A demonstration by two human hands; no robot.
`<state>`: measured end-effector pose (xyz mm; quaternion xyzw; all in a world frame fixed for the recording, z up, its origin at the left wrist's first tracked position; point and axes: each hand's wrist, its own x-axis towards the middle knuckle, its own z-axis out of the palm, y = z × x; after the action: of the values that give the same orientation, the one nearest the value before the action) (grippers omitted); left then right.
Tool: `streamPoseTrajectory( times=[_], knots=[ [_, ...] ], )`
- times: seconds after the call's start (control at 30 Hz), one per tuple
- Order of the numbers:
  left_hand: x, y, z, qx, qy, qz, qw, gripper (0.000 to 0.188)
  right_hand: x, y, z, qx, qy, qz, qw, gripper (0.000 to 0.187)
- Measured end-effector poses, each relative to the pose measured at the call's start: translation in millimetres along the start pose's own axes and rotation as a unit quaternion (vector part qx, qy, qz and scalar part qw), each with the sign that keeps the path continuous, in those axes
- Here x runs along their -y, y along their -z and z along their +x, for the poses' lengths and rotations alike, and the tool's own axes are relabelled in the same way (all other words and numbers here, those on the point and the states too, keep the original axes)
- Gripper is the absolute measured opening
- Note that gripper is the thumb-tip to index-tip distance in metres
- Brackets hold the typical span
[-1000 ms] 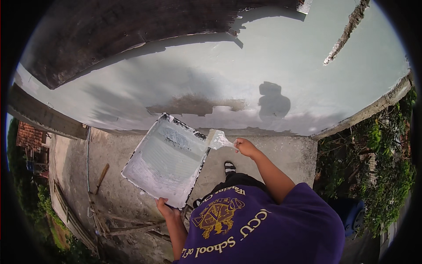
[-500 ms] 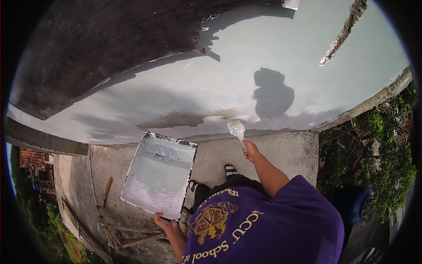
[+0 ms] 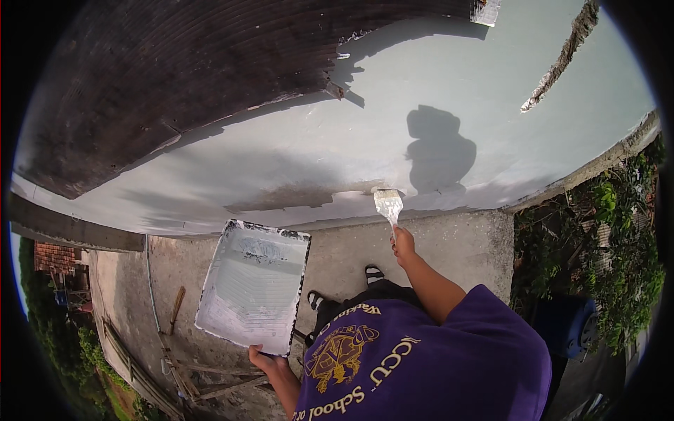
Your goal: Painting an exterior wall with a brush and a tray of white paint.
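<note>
while you are looking down from the head camera, your right hand (image 3: pixel 403 245) is reaching forward with its fingers clenched round the handle of a paintbrush (image 3: pixel 388 205), and the pale bristles are touching the low part of the wall (image 3: pixel 365 140), right at the edge of a darker, unpainted-looking patch (image 3: pixel 295 196). you are holding the brush nearly upright, which seems to let the tip press flat where wall and concrete ledge (image 3: pixel 456 242) meet. your left hand (image 3: pixel 265 359) is gripping the near edge of a paint tray (image 3: pixel 253 284), fingers wrapped round its rim; the tray is being held out to your left, tilted a little, seemingly so the paint is staying within reach of the brush without spilling. the tray's bed is coated whitish and its rim is smeared dark. a shadow of your head (image 3: pixel 439 151) is falling on the wall just above the brush. above the wall a dark corrugated roof (image 3: pixel 175 77) is overhanging. green bushes (image 3: pixel 604 238) are showing to your right, and loose wooden sticks (image 3: pixel 175 309) are lying on the ground far below to your left.
</note>
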<state>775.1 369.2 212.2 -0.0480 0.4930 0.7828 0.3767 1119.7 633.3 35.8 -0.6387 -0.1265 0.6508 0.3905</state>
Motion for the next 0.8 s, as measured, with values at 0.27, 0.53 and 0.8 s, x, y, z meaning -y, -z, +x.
streamPoseTrajectory(
  times=[0.27,0.53,0.8],
  knots=[
    [3,-2,3,-0.016,0.017,0.013,1.000,0.071,5,-21,25,-0.010,-0.021,-0.046,0.999,0.024],
    [5,-12,-2,-0.022,0.016,0.022,0.999,0.072,-22,-19,15,-0.022,0.120,-0.078,0.990,0.025],
    [6,-7,-1,-0.025,0.011,0.018,0.999,0.073,23,-43,33,0.007,-0.028,-0.032,0.999,0.023]
  ],
)
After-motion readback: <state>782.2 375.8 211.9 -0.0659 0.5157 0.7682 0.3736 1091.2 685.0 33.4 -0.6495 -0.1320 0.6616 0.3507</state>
